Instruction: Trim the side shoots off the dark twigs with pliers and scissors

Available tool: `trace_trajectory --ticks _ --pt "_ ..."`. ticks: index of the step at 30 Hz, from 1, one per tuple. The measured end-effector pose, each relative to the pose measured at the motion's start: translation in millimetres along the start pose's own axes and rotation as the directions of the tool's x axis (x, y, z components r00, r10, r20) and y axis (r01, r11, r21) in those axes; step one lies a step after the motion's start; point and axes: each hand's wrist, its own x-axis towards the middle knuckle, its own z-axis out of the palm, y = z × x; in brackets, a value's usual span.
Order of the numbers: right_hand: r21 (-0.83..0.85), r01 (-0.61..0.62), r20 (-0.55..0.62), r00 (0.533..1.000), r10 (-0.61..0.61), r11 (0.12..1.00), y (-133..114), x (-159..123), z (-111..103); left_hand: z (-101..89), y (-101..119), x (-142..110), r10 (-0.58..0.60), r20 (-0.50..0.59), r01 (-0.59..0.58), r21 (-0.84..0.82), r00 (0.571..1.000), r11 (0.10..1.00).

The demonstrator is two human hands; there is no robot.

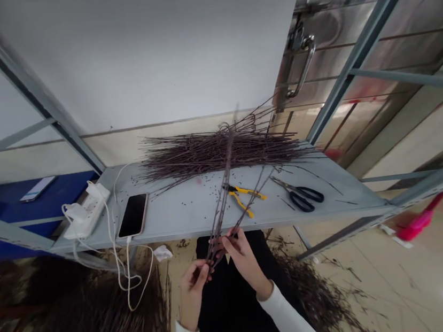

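Several thin dark twigs (pixel 219 209) run up from my hands and reach over the shelf's front edge. My left hand (pixel 197 276) is closed on their lower ends, thumb pressed against the fingers. Higher up, my right hand (pixel 237 247) pinches the twigs as well, with some stems fanning off to the right. Both hands are over my lap, in front of the shelf. Just beyond them lie yellow-handled pliers (pixel 245 193), partly behind the twigs. To their right rest scissors (pixel 301 193) with dark handles.
A pile of dark twigs (pixel 220 152) lies along the back of the grey shelf (pixel 182 214). At left are a phone (pixel 133 215), a white power strip (pixel 86 210) and dangling cables. Twig heaps (pixel 104 326) cover the floor on both sides. Metal posts (pixel 367 35) frame the shelf.
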Motion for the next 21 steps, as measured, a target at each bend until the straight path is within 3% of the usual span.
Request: trace_trajectory --ticks 9,15,21 --pt "-0.04 -0.041 -0.064 0.997 0.038 0.998 -9 1 7 -4.3 4 11 0.099 -0.011 -0.095 0.209 0.995 0.973" --pt "0.048 -0.04 -0.107 0.993 0.045 0.998 -9 -1 14 6.7 4 6 0.038 -0.192 -0.045 -0.032 0.981 0.998" --pt "0.098 -0.057 -0.116 0.991 0.069 0.993 -8 -4 16 2.9 -3 3 -0.041 -0.216 0.011 -0.141 0.976 0.99"
